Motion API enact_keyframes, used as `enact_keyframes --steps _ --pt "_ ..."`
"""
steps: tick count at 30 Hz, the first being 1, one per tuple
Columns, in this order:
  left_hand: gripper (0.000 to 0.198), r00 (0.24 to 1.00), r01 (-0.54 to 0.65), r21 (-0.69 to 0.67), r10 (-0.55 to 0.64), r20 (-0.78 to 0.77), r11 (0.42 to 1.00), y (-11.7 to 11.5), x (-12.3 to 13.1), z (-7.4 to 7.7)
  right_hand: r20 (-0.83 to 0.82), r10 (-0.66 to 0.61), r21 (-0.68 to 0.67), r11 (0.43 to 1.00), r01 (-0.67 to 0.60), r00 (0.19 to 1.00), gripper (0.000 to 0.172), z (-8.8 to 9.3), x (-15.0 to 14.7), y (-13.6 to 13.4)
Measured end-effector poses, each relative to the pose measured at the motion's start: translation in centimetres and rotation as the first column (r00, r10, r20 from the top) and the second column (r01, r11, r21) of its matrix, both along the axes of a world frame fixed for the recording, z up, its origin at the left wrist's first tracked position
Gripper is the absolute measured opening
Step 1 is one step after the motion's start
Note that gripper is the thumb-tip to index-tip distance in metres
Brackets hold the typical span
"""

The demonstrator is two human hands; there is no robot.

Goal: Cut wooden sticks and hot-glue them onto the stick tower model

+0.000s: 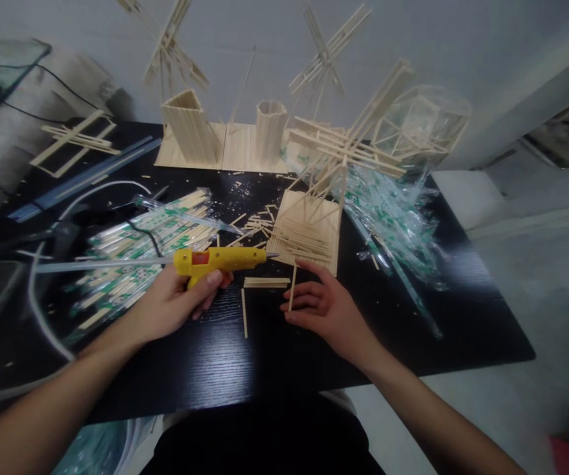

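Observation:
My left hand (192,293) is wrapped round the handle of a yellow hot glue gun (219,260). Its nozzle points right, and a long glue stick (101,265) sticks out of the back. Between the fingers and thumb of my right hand (321,300) is a short wooden stick (293,288), held upright near the nozzle; I cannot tell whether nozzle and stick touch. Just left of that hand, a small bundle of short sticks (266,282) lies on the black table, with a single stick (244,313) below its left end.
Behind stand a square stick tower (191,128), a round tower (270,132) and a windmill-like stick frame (346,148). Packaged sticks (150,241) lie left, crumpled plastic wrappers (397,224) right. A white cable (34,290) loops at the left. Sticks lie on a wooden panel (331,204).

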State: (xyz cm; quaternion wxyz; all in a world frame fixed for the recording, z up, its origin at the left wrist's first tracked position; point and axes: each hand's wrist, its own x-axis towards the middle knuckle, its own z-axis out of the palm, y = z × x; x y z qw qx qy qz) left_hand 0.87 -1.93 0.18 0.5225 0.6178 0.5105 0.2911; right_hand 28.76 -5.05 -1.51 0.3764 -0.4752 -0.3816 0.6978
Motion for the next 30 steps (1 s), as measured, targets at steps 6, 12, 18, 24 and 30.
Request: enact_keyframes --steps 6,12,18,24,30 --pt "0.044 0.988 0.133 0.009 -0.131 -0.084 0.991 0.1 -0.6 0.3 -0.034 0.032 -0.003 0.999 -0.032 0.999 0.085 -0.4 0.0 -0.9" --pt "0.039 0.981 0.170 -0.040 -0.173 -0.092 0.985 0.2 -0.7 0.4 -0.043 0.053 0.019 0.998 -0.052 0.998 0.086 -0.4 0.2 -1.2" --pt "0.040 0.975 0.192 -0.085 -0.200 -0.099 0.978 0.1 -1.0 0.2 -0.041 0.068 0.045 0.997 -0.066 0.997 0.086 -0.4 0.3 -1.1" --pt "0.033 0.950 0.286 -0.108 -0.296 -0.095 0.952 -0.2 -1.0 -0.1 -0.022 0.081 0.077 0.994 -0.079 0.997 0.087 -0.6 0.2 -1.3" --pt "0.028 0.931 0.349 -0.057 -0.353 -0.092 0.936 -0.1 -0.7 0.2 -0.011 0.087 0.095 0.992 -0.086 0.996 0.083 -0.5 0.2 -1.4"
